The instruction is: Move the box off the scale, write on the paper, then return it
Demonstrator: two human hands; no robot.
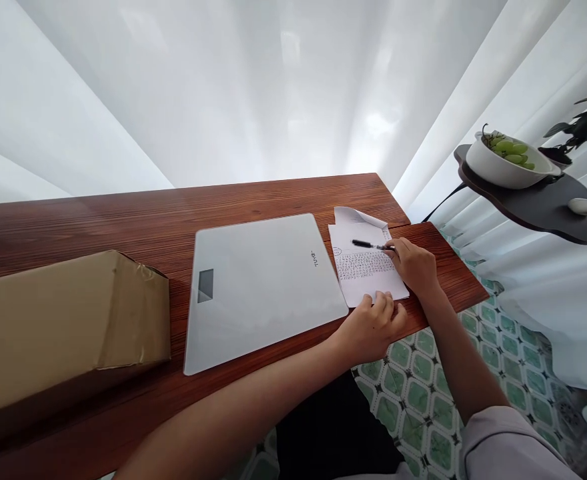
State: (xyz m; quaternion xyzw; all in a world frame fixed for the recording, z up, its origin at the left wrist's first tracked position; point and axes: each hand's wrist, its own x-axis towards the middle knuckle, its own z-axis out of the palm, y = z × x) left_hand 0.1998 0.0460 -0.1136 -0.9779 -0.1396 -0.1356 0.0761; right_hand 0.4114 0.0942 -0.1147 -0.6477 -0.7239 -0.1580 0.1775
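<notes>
A notepad (349, 292) with lines of handwriting lies at the right part of the wooden table, its top sheet curled over at the far edge. My right hand (415, 265) rests on the pad's right side, its fingertips pinching one end of a black pen (362, 244). The pen lies across the page above the written lines. Near the pad's lower edge is my left hand (373, 325), fingers apart and slightly bent, with the tips touching the paper. A flat white scale (263, 293) with a small grey display sits just left of the pad.
A brown cardboard box (43, 320) stands on the left of the wooden table (138, 217). To the right, a dark wavy-edged stand (538, 207) bears a white bowl (498, 167) of green grapes, a potted plant and a pale rounded object. White curtains hang behind; green tiles cover the floor.
</notes>
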